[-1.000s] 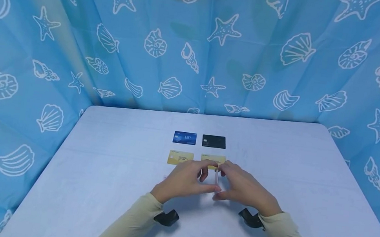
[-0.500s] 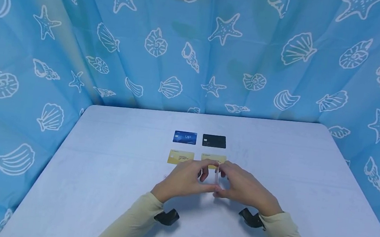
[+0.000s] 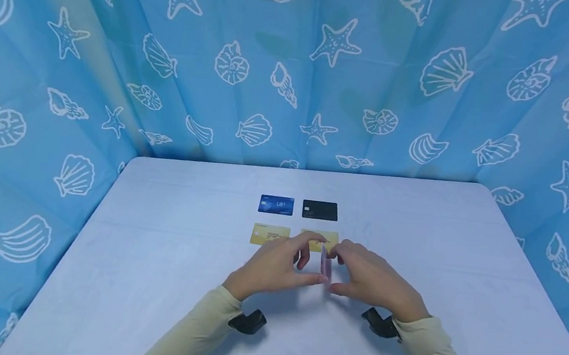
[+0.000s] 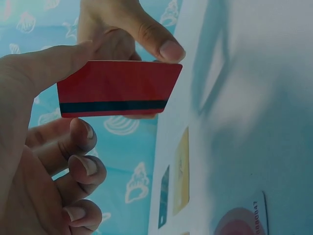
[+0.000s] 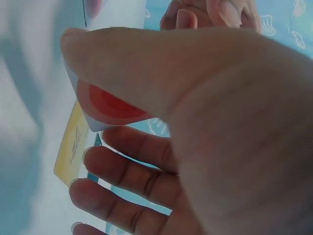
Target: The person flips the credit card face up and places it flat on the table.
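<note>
Upright between the two hands is a bank card (image 3: 326,262). Its red back with a dark stripe shows in the left wrist view (image 4: 112,83); a pale front with red circles shows in the right wrist view (image 5: 110,105). My left hand (image 3: 279,263) pinches it by opposite edges between thumb and index finger, the other fingers loosely bent below. My right hand (image 3: 376,277) holds the card's other side with thumb and index finger, its remaining fingers spread. The right thumb covers part of the front.
On the white table (image 3: 170,282), a blue VIP card (image 3: 276,205) and a black card (image 3: 320,210) lie behind two yellow cards (image 3: 268,236), (image 3: 330,239). A pale card with pinkish circles (image 4: 239,223) also lies there. A shell-print curtain (image 3: 276,70) surrounds the table.
The card has turned between the fingers, its lower edge swinging right so more of its face shows. My right hand has shifted slightly right; my left hand has barely moved.
</note>
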Available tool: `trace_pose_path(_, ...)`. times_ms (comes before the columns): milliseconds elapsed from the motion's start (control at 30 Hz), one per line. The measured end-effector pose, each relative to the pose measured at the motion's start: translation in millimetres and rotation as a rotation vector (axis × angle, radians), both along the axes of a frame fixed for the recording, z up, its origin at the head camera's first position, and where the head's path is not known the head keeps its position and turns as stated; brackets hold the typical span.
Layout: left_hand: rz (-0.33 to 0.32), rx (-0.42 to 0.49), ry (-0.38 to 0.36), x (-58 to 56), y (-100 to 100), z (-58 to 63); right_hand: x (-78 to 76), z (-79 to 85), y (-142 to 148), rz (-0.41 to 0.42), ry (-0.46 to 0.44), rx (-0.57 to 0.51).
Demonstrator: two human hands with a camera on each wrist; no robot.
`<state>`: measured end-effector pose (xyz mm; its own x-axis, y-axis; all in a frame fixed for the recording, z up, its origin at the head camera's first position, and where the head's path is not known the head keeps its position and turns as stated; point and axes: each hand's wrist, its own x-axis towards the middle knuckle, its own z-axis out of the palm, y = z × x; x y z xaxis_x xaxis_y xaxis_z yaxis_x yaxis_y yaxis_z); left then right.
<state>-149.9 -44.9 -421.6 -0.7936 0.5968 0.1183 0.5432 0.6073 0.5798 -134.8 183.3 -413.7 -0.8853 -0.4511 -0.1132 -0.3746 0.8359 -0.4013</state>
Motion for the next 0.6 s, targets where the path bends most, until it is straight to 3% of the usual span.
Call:
trace_pose_path(267, 0.007, -0.022, -0.023, -1.8, -5.1, 1.3, -0.1, 0.3, 3.5, -0.002, -0.011, 0.006)
trace_pose_path(600, 0.016, -0.149, -0.05, -3.9, -9.6, 5.2, -0.6, 2.7, 7.6, -0.019, -0.027, 0.048)
